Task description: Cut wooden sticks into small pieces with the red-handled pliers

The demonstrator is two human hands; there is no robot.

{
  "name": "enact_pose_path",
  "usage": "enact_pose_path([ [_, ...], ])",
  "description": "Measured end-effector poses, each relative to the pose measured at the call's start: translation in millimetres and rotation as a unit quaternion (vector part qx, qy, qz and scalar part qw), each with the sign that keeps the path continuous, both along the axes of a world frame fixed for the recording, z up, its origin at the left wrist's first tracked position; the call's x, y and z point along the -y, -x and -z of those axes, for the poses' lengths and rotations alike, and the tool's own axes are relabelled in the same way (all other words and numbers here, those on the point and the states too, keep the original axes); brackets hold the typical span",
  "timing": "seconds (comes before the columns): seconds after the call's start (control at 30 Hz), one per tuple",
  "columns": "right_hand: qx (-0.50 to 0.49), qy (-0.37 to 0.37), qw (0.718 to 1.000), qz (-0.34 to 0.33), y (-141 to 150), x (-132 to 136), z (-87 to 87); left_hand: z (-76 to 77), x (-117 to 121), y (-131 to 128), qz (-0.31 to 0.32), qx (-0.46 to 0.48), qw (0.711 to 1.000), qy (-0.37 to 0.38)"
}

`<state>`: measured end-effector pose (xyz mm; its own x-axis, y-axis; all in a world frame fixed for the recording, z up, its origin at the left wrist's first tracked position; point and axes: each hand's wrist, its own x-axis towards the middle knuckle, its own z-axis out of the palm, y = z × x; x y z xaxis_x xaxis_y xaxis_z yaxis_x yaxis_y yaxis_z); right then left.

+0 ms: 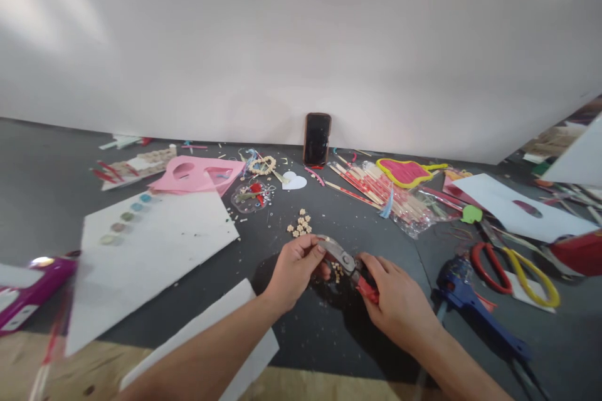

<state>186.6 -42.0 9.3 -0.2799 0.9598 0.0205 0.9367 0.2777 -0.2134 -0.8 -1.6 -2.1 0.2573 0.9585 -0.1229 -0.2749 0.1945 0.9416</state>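
My right hand is wrapped round the red handles of a pair of pliers, whose metal jaws point up and left. At the jaw tips, my left hand is closed in a pinch; the small piece between its fingertips is too hidden to name. Just beyond the left hand lies a cluster of small beige flower-shaped beads. Beneath the pliers, between both hands, is a little heap of tiny tan pieces.
A phone leans on the white partition. To the right lie a blue glue gun, scissors and wrapped chopsticks. White board, pink cutout sheet and a purple tool occupy the left.
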Motion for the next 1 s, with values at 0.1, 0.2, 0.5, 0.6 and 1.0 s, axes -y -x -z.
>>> enact_pose_path([
  [0.1,-0.006,-0.018,1.0,0.002,1.0,-1.8,1.2,-0.6,-1.0,0.2,-0.009,0.005,1.0,-0.004],
  [0.2,0.0,-0.041,0.999,-0.006,0.7,-2.3,0.4,-1.5,-1.8,1.0,-0.016,-0.017,1.0,-0.006],
  [0.5,-0.008,-0.026,0.999,-0.018,-0.9,-2.4,0.3,-1.6,-3.9,6.1,0.016,-0.048,0.999,-0.021],
  [0.6,-0.015,-0.017,0.999,-0.025,-2.0,-2.0,0.4,-0.7,-4.1,6.6,0.024,-0.051,0.998,-0.022],
  [1.0,0.015,-0.067,0.998,-0.007,1.7,2.5,-2.4,-8.4,2.4,1.0,0.022,-0.035,0.999,-0.021],
])
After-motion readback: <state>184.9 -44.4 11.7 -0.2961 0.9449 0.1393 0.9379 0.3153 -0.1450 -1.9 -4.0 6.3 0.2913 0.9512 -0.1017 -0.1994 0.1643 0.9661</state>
